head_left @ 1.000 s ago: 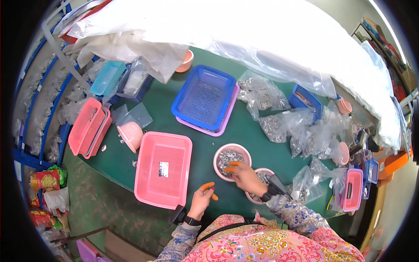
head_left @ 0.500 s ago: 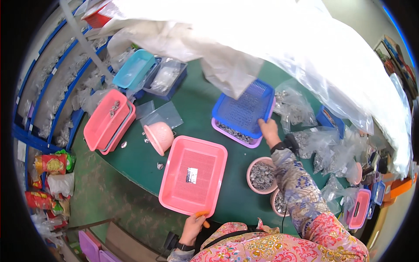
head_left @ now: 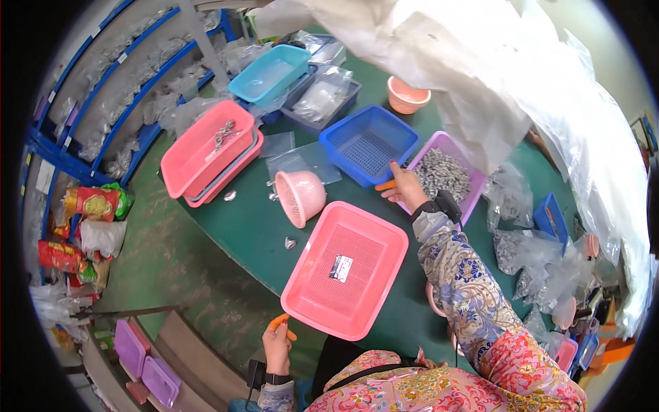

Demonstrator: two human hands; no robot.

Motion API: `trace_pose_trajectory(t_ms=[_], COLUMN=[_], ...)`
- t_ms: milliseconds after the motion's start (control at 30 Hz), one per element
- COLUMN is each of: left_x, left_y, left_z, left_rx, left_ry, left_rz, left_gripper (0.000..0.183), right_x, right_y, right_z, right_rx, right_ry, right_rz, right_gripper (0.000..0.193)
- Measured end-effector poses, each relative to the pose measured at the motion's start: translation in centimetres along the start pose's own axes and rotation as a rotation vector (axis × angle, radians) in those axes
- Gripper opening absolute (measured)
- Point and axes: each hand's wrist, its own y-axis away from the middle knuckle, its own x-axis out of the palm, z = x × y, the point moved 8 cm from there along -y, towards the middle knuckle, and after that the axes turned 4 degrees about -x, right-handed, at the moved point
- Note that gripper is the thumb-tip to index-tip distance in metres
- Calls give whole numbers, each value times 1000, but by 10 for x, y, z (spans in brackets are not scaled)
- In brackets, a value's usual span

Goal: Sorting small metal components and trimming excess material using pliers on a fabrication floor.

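A blue perforated basket (head_left: 371, 141) is in my right hand (head_left: 408, 191), its near right rim pinched at the fingers. One of those fingers wears an orange cover. Directly right of it lies a purple basket (head_left: 473, 199) filled with small silvery metal pieces (head_left: 439, 172). My left hand (head_left: 277, 349) is close to the near left corner of a pink rectangular tray (head_left: 371, 264); its orange-covered fingers are apart and hold nothing I can see. The tray has a ribbed bottom and a white label. Left of the blue basket, a pink round basket (head_left: 302, 198) lies tipped over.
Stacked pink trays (head_left: 206, 158) stand at the left, with a turquoise tray (head_left: 271, 74) beyond. A pink bowl (head_left: 408, 96) sits at the back. White plastic sheeting (head_left: 480, 55) hangs over the far side. Bags of metal parts (head_left: 542, 257) crowd the right. My right forearm partly covers a pink bowl (head_left: 434, 299).
My right hand has brought the blue basket left, off the purple basket, uncovering the metal pieces. My left hand has come away from the pink tray's edge. The view has shifted.
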Motion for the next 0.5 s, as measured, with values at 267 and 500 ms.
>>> trace_pose_trajectory(t_ms=[267, 500], left_x=[-10, -22], left_y=[-3, 17], left_z=[30, 48], left_rx=[-40, -41], left_ry=[24, -43], left_rz=[-54, -60], left_gripper=[23, 29], right_x=[98, 193], right_y=[70, 37], right_z=[65, 50], right_rx=[-615, -704], right_ry=[638, 927], right_rz=[-78, -87], right_gripper=[56, 49])
